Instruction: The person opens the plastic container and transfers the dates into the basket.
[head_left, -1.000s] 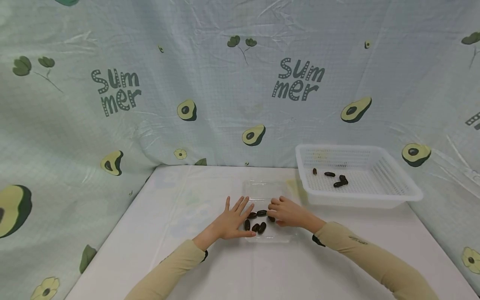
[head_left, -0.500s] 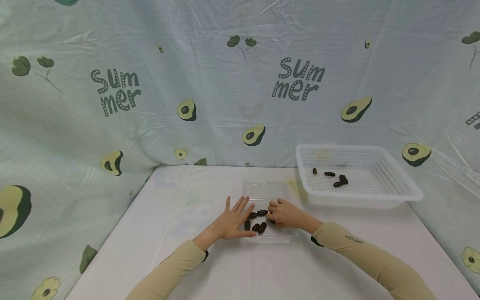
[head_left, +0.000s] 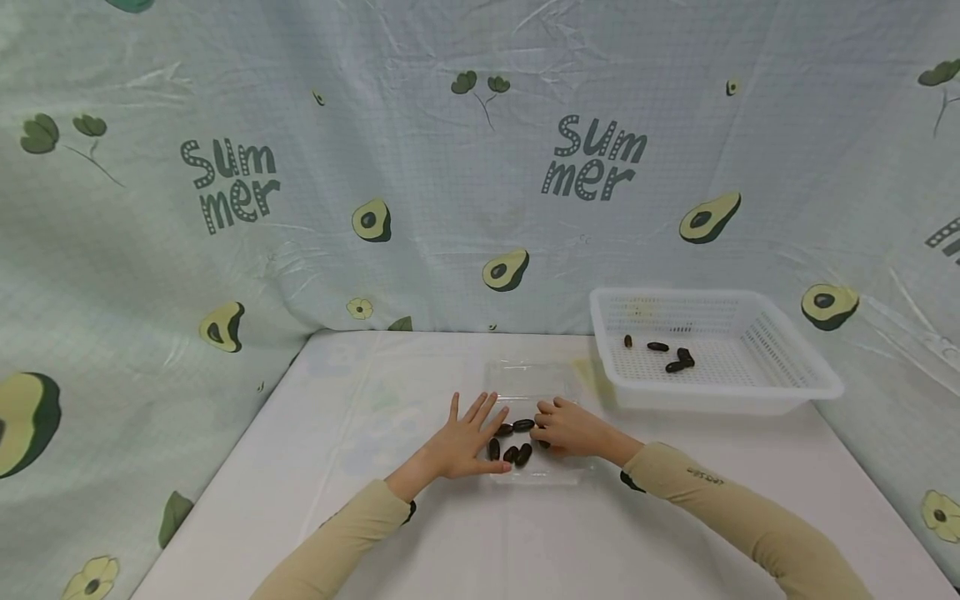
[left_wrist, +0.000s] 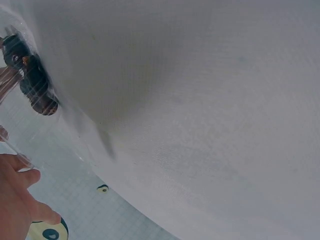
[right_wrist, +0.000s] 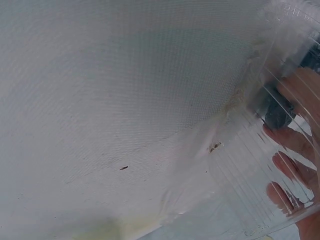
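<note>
A clear plastic clamshell box [head_left: 555, 477] lies on the white-covered table with its lid [head_left: 528, 379] folded back. Inside it are several dark, oblong, date-like fruits [head_left: 523, 454]. My left hand [head_left: 459, 446] spreads its straight fingers over the box's left edge, thumb along the front. At the right side my right hand [head_left: 576, 429] reaches in with curled fingers. Through the clear wall, the right wrist view has one dark date-like fruit [right_wrist: 278, 111] between its thumb and fingers. The left wrist view catches more fruits [left_wrist: 35, 77] behind the plastic.
A white perforated basket [head_left: 720, 396] stands at the back right, holding several more dark fruits [head_left: 657, 347]. Behind the table hangs a pale curtain [head_left: 435, 275] printed with avocados. A yellowish patch [head_left: 592, 379] shows by the basket's left side.
My right hand has shifted slightly left and inward over the box, along with the fruit at its fingers. The left hand stays in place.
</note>
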